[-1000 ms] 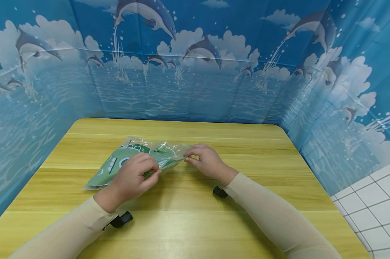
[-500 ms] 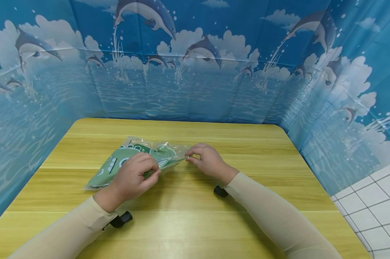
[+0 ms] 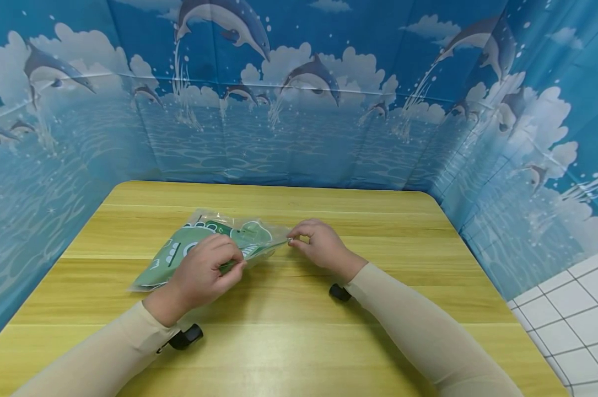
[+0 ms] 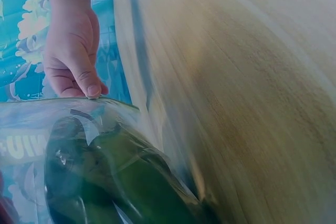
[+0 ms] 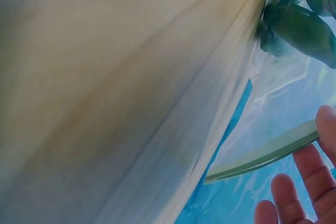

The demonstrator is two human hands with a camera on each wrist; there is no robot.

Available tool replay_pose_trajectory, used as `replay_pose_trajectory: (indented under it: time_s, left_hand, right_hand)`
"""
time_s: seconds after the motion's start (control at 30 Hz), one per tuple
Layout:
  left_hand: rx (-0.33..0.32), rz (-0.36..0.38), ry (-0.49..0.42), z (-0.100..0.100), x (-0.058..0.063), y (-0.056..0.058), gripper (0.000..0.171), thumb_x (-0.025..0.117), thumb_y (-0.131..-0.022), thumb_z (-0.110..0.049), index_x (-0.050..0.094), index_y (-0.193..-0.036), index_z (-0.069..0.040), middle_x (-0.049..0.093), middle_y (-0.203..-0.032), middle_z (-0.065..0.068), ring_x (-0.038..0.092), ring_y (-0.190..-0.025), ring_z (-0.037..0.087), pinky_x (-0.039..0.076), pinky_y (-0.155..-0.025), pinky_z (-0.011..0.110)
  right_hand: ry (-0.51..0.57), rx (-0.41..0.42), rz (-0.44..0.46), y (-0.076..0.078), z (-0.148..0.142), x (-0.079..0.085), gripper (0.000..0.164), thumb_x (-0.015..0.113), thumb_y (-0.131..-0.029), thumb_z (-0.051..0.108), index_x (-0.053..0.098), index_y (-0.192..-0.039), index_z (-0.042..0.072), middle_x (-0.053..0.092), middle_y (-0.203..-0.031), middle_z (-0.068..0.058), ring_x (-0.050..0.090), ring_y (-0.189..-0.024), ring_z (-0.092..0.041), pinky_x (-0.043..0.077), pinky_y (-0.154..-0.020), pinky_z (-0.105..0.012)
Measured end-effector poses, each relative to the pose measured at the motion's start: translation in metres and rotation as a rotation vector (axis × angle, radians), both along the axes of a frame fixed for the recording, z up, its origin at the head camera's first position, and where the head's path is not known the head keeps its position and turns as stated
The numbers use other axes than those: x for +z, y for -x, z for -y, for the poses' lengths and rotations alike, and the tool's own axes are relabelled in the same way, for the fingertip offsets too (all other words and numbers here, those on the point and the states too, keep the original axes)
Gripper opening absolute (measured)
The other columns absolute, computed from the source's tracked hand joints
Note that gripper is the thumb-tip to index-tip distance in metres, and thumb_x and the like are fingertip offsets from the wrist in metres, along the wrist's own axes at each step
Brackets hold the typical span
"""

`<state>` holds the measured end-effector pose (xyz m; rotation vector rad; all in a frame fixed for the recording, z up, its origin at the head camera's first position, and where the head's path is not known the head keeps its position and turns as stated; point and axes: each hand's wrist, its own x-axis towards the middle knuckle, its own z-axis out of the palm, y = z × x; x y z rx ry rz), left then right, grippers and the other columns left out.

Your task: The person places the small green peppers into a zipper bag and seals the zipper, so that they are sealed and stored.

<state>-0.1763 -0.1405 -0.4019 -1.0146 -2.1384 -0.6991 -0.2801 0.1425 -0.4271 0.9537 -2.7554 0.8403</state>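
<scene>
A clear plastic bag [image 3: 155, 270] lies on the left half of the table, with a folded green item [image 3: 251, 231] with white print inside it. My left hand [image 3: 204, 273] pinches the bag's near side between thumb and fingers. At the bag's right end, my right hand [image 3: 321, 248] pinches the top edge. The right wrist view shows that edge as a green-tinted strip [image 5: 262, 163] between thumb and forefinger, the other fingers spread below. Above the green contents [image 4: 121, 171] in the left wrist view is the right hand [image 4: 73, 51] on the edge.
The yellow wood-grain table [image 3: 259, 353] extends around the bag. A blue dolphin-print curtain [image 3: 299, 132] hangs along its back and sides. White tiles [image 3: 571, 309] show at the right. A black device [image 3: 186, 336] is strapped under the left wrist, and another [image 3: 339, 293] under the right.
My right hand has shifted slightly to the right along the bag's end, still pinching. The left hand and the rest of the bag have stayed in place.
</scene>
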Motion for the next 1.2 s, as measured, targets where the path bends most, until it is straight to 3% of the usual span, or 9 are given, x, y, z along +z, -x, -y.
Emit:
replay_pose_trajectory:
  time_s: [0.53, 0.77, 1.0, 1.2]
  left_hand:
    - [0.005, -0.009, -0.008, 0.001, 0.001, 0.0, 0.016, 0.072, -0.084, -0.004, 0.065, -0.081, -0.018, 0.061, -0.082, -0.008, 0.053, -0.077, 0.01, 0.049, -0.07, 0.032]
    - [0.015, 0.028, 0.001, 0.002, 0.001, -0.002, 0.014, 0.071, -0.086, -0.007, 0.064, -0.08, -0.018, 0.06, -0.081, -0.008, 0.052, -0.077, 0.008, 0.047, -0.071, 0.03]
    - [0.004, -0.009, -0.015, 0.001, 0.001, -0.001, 0.017, 0.071, -0.084, -0.004, 0.063, -0.081, -0.018, 0.06, -0.081, -0.008, 0.052, -0.076, 0.009, 0.048, -0.069, 0.032]
    - [0.013, 0.021, -0.001, 0.002, 0.002, -0.003, 0.015, 0.071, -0.086, -0.006, 0.063, -0.081, -0.019, 0.06, -0.081, -0.008, 0.052, -0.077, 0.008, 0.048, -0.07, 0.031]
  right_hand:
    - [-0.004, -0.029, 0.021, 0.005, -0.004, -0.001, 0.014, 0.077, -0.098, 0.024, 0.082, -0.109, 0.018, 0.077, -0.114, 0.0, 0.066, -0.117, -0.024, 0.054, -0.107, -0.046]
    - [-0.012, -0.04, 0.02, 0.008, -0.006, -0.001, 0.014, 0.077, -0.098, 0.024, 0.082, -0.108, 0.017, 0.077, -0.115, -0.001, 0.066, -0.117, -0.025, 0.054, -0.107, -0.045]
    - [-0.028, -0.055, 0.021, 0.011, -0.009, -0.003, 0.014, 0.077, -0.098, 0.024, 0.082, -0.109, 0.018, 0.077, -0.116, -0.001, 0.067, -0.118, -0.025, 0.054, -0.108, -0.046]
    - [-0.04, -0.07, 0.037, 0.013, -0.011, -0.003, 0.014, 0.076, -0.098, 0.025, 0.082, -0.11, 0.019, 0.077, -0.116, 0.0, 0.066, -0.121, -0.026, 0.053, -0.109, -0.047]
